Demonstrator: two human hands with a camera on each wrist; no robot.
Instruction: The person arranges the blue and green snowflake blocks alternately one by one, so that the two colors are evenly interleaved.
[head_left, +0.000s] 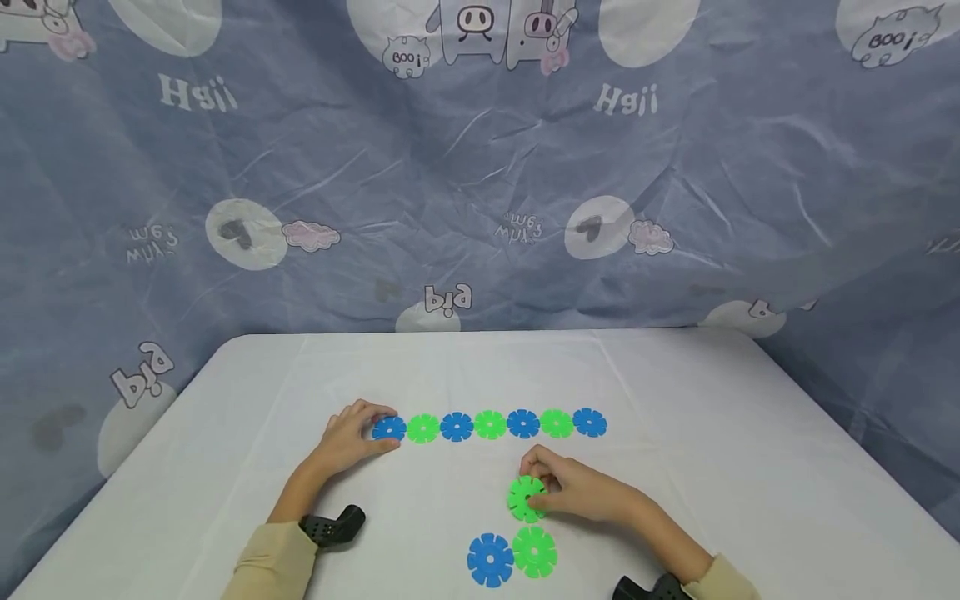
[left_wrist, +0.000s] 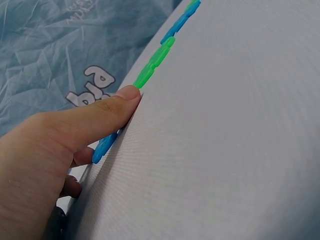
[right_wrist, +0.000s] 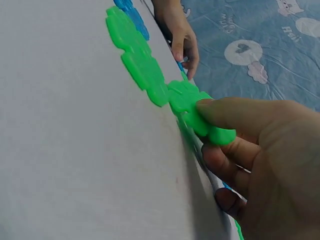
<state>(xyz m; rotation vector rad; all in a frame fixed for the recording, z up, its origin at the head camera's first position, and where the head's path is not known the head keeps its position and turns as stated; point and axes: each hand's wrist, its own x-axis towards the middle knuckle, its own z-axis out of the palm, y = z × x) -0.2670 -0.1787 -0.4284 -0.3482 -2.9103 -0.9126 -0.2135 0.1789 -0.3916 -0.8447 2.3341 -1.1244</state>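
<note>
Blue and green notched plastic snowflake discs lie in an alternating row across the white table. At the row's left end my left hand (head_left: 348, 437) holds a blue snowflake disc (head_left: 389, 427) by its edges, thumb on the near side and fingers on the far side. In the left wrist view the thumb partly hides that blue disc (left_wrist: 104, 147). My right hand (head_left: 576, 489) pinches a green snowflake disc (head_left: 520, 500) between thumb and fingers, below the row. Seen from the right wrist, this green disc (right_wrist: 182, 96) is tilted and appears lifted off the table.
Nearer me on the table (head_left: 405, 533) lie a loose green disc (head_left: 535, 552) and a loose blue disc (head_left: 490, 560), side by side. The row ends on the right with a blue disc (head_left: 590, 422). A blue printed curtain (head_left: 450, 167) hangs behind the table.
</note>
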